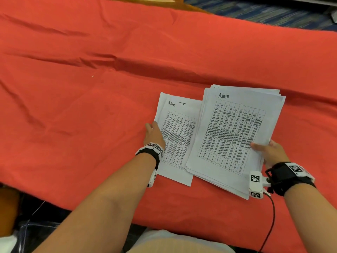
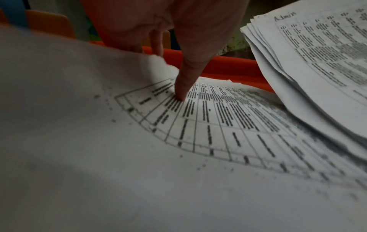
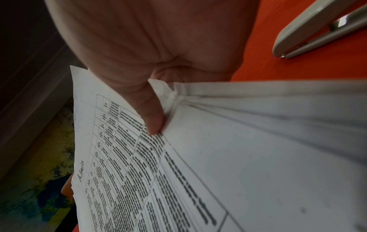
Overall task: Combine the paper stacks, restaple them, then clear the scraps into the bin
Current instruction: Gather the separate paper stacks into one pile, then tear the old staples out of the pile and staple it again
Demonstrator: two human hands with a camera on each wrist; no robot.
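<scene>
Closest in, the right hand [image 1: 271, 154] has the thick stack [image 1: 235, 132] pinched at its near right edge, thumb on top of the printed table and fingers tucked underneath, so that stack is lifted a bit and its left side overlaps the thin stack [image 1: 175, 139]. Just left of that, the left hand [image 1: 154, 133] sits at the thin stack's left edge; in the wrist view the thumb presses down on the sheet and the other fingers go under the edge, which is curling up, so it looks like a light hold, not a flat palm. Both stacks have "Admin" scribbled at the far end and lie on the red cloth [image 1: 91, 88], which covers everything beyond the hands. My read: this is the combining step, not done yet, since the piles only overlap. Next move probably calls for sliding one on top of the other and squaring the edges before any stapling, and the thick pile is fanned out, so it'll need a good tap to line up. Off to the right of the right hand there's a grey stapler [image 3: 317, 31], only in that wrist view. Count: two stacks, one stapler, two hands. Can't see any scraps or a bin.
</scene>
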